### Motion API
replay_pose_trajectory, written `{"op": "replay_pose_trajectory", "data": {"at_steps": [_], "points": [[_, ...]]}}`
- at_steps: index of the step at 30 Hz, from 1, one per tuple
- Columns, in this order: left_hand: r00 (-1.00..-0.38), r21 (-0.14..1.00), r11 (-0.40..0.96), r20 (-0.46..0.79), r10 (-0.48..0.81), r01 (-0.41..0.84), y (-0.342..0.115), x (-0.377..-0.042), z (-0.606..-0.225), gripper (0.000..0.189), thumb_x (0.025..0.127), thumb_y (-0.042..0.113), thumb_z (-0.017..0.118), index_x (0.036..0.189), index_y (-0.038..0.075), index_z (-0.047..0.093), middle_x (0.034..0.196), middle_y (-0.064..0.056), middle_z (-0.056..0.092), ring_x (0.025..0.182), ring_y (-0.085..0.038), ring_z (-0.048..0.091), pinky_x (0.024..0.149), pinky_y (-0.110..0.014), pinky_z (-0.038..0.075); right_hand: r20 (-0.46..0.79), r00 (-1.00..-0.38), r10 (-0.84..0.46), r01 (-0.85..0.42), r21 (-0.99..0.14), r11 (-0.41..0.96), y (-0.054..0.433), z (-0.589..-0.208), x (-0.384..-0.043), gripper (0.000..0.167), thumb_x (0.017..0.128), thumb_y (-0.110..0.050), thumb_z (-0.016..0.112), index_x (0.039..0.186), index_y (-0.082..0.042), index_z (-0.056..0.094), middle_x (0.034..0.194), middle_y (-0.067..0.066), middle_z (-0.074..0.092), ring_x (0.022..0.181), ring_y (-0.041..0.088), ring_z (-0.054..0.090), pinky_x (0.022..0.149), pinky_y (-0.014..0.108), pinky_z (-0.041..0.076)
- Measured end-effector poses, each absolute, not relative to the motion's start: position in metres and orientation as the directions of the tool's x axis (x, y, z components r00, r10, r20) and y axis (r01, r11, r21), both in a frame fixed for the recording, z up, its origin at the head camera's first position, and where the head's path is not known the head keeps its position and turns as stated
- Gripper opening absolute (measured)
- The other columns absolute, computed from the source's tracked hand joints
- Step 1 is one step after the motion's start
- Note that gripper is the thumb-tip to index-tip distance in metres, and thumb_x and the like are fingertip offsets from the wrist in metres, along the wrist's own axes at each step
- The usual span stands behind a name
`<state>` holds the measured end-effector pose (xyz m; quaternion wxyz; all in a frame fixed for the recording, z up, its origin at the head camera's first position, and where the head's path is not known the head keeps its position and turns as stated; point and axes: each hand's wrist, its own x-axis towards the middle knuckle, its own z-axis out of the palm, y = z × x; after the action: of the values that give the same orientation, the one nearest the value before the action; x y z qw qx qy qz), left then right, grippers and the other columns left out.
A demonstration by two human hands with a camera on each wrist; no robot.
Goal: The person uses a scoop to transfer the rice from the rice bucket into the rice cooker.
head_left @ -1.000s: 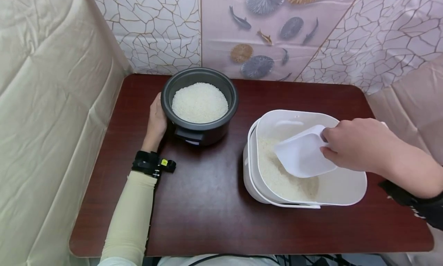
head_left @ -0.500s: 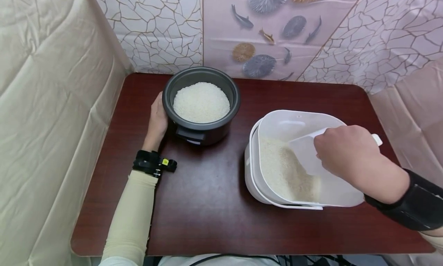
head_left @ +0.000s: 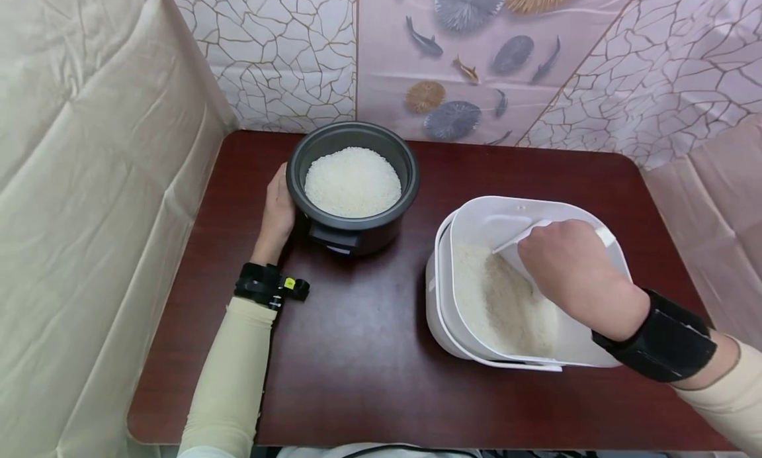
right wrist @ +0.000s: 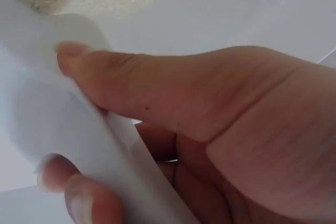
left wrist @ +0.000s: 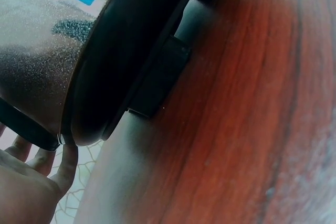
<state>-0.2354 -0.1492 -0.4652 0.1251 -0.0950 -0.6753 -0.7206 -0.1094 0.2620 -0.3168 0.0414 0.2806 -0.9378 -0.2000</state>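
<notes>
An uncovered rice cooker (head_left: 381, 236) with a dark rim stands at the back left of the table. White rice (head_left: 353, 182) is heaped inside it. My left hand (head_left: 278, 210) rests against its left side; in the left wrist view the extended fingers (left wrist: 65, 169) touch the speckled body near a black band. On the right, my right hand (head_left: 568, 269) reaches into a white rice bin (head_left: 437, 312) and grips a white scoop (right wrist: 58, 108), thumb on top and fingers underneath. The scoop's front edge dips towards the rice (head_left: 497, 306) in the bin; my hand hides much of it.
Both things stand on a dark red-brown table (head_left: 357, 378). The bin's carrying handle (head_left: 512, 365) hangs along its near side. Behind the table is a patterned cloth (head_left: 458, 61), and a pale quilted cloth (head_left: 89, 213) closes off the left.
My right hand has moved left and deeper into the bin, its wrist turning as the scoop tips down. A darker hollow shows in the bin's rice. The left hand stays at the cooker.
</notes>
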Motion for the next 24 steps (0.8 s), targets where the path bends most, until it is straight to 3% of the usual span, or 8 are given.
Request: {"op": "replay_pose_trajectory", "data": {"at_steps": [14, 24], "points": [[-0.962, 0.962, -0.026, 0.269, -0.039, 0.27, -0.1491, -0.2295, -0.46, 0.044, 0.118, 0.028, 0.034, 0.139, 0.003, 0.064, 0.129, -0.009, 0.066, 0.124, -0.015, 0.056, 0.11, -0.032, 0.042, -0.121, -0.852, -0.509, -0.509, 0.416, 0.754, 0.2604, -0.3127, -0.1144, 0.048, 0.078, 0.012, 0.067, 0.05, -0.014, 0.039, 0.048, -0.001, 0.034, 0.053, 0.016, 0.028, 0.048, 0.031, 0.026], [-0.953, 0.954, -0.011, 0.3, -0.044, 0.301, -0.1488, -0.231, -0.458, 0.044, 0.118, 0.027, 0.033, 0.136, 0.001, 0.065, 0.124, -0.005, 0.067, 0.119, -0.013, 0.057, 0.108, -0.031, 0.043, -0.132, -0.85, -0.509, -0.513, 0.425, 0.746, 0.262, -0.31, -0.1154, 0.048, 0.081, 0.01, 0.067, 0.05, -0.014, 0.039, 0.048, 0.0, 0.034, 0.051, 0.016, 0.03, 0.048, 0.031, 0.027]]}}
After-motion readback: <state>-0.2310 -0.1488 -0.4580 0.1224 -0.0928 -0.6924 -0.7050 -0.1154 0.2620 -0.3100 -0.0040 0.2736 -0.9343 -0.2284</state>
